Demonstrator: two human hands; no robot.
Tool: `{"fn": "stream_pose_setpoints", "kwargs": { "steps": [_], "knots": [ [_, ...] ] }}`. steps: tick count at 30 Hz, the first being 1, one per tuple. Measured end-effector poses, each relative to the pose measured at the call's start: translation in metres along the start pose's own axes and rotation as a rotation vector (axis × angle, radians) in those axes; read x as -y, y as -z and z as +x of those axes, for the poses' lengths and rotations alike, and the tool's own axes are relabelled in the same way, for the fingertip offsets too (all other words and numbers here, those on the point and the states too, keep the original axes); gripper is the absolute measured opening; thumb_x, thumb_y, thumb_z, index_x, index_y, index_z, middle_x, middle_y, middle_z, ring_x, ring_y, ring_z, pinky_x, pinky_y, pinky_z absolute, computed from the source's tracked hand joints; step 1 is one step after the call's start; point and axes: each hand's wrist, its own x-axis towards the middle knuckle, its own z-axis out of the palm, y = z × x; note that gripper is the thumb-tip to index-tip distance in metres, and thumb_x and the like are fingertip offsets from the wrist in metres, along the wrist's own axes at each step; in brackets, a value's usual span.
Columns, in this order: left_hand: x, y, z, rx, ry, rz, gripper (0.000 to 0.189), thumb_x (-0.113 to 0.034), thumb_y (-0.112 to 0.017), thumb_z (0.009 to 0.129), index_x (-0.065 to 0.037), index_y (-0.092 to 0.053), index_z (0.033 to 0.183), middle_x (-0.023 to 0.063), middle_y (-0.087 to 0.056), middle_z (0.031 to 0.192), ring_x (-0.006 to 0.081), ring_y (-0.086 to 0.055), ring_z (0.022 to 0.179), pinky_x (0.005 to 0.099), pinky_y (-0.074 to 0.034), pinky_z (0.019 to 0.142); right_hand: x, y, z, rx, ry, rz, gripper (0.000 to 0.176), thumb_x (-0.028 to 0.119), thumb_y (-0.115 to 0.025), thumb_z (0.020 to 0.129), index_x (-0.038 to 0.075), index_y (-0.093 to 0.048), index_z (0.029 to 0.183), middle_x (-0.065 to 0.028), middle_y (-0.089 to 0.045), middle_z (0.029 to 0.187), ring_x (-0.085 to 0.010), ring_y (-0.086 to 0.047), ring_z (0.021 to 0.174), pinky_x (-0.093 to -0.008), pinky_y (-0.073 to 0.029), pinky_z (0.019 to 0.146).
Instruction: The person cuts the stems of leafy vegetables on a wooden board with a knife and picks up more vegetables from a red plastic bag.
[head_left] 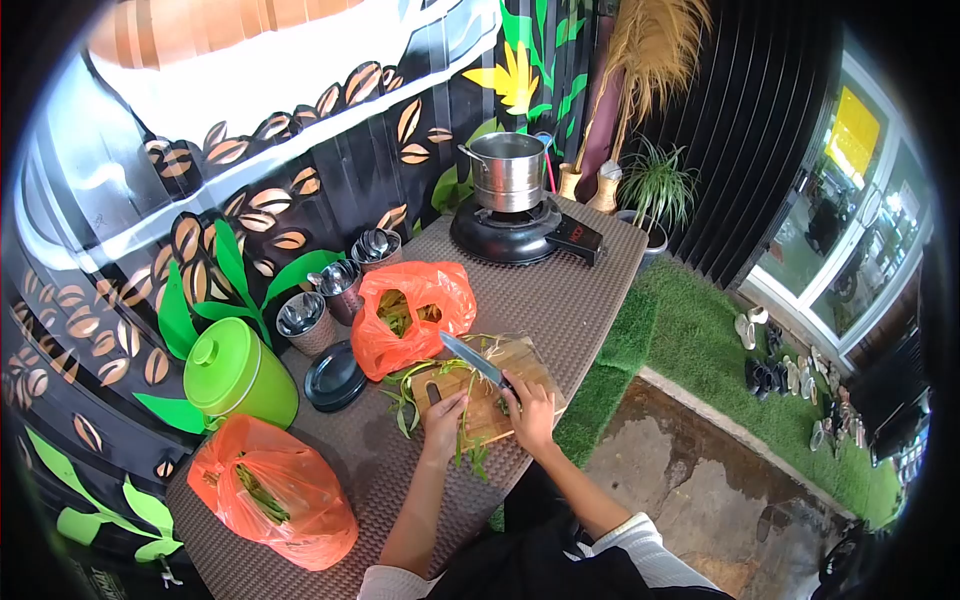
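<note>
My right hand [530, 412] is closed round the handle of a kitchen knife [468, 355], its blade pointing up and left over a wooden cutting board [532, 365]. At the board's near left side, my left hand [443, 424] pinches leafy green stems [466, 425], some of which hang past the near edge. More leafy greens [402, 400] lie along the board's left edge, with pale stem ends near its top. Just beyond the board, an orange plastic bag [455, 290] stands open with greens inside.
Another orange bag [300, 510] sits at the front left by a green lidded bucket [240, 375]. Beside a dark round lid [335, 377] are several cups of cutlery [305, 325]. A metal pot [507, 180] stands on a black portable stove [485, 235] at the far end.
</note>
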Motion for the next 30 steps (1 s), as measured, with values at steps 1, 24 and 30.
{"fn": "stream_pose_setpoints", "kwargs": {
  "steps": [1,24,30],
  "knots": [
    [0.003,0.002,0.001,-0.031,0.005,0.01,0.031,-0.017,-0.059,0.09,-0.002,-0.058,0.118,0.0007,-0.06,0.098,0.0084,-0.052,0.068,0.0215,-0.042,0.058,-0.001,0.0,-0.001,-0.026,-0.043,0.064,0.032,0.026,-0.055,0.089,0.017,-0.058,0.12,-0.0088,-0.06,0.084,-0.023,-0.057,0.082,-0.0384,-0.037,0.074],
    [0.043,0.033,-0.001,-0.237,-0.435,0.888,0.015,-0.015,-0.07,0.076,-0.003,-0.07,0.085,0.0107,-0.064,0.078,0.0245,-0.064,0.073,0.0324,-0.048,0.065,0.007,-0.004,-0.087,0.443,-0.327,0.212,0.028,0.027,-0.046,0.093,0.006,-0.046,0.112,-0.0266,-0.063,0.082,-0.0451,-0.061,0.075,-0.0548,-0.048,0.065],
    [0.047,0.026,-0.007,-0.308,-0.439,0.96,0.013,-0.016,-0.071,0.076,-0.006,-0.07,0.084,0.007,-0.064,0.078,0.0237,-0.064,0.074,0.0335,-0.049,0.066,0.009,-0.002,-0.084,0.526,-0.32,0.093,0.028,0.026,-0.044,0.094,0.003,-0.044,0.109,-0.0258,-0.063,0.08,-0.0444,-0.062,0.072,-0.0531,-0.049,0.063]
  ]
}}
